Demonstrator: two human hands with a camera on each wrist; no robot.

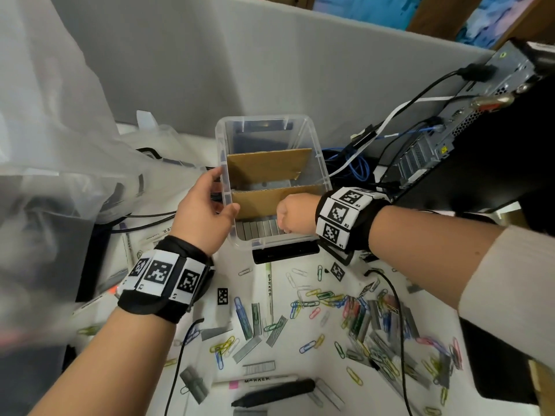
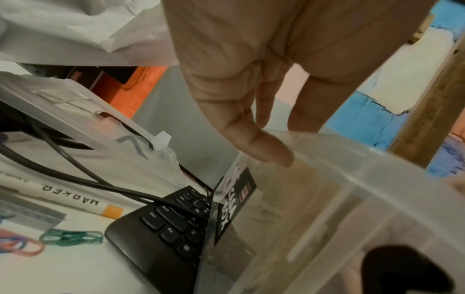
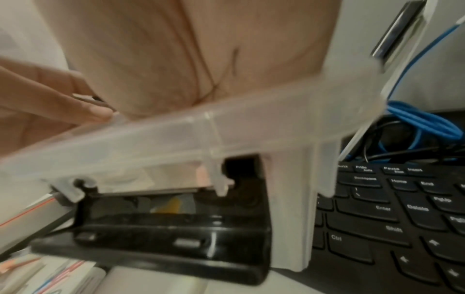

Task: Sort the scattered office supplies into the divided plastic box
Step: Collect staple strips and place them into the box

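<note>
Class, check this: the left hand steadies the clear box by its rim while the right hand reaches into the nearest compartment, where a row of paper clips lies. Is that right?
One slip: the nearest compartment holds a row of staple strips, not paper clips, as the head view shows. The paper clips lie scattered on the table. The left hand does steady the box by its rim while the right hand reaches in.

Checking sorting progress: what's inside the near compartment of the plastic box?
A row of grey staple strips lies on the floor of the plastic box. The right hand reaches in and covers the compartment's right part, so anything there is hidden.
</note>
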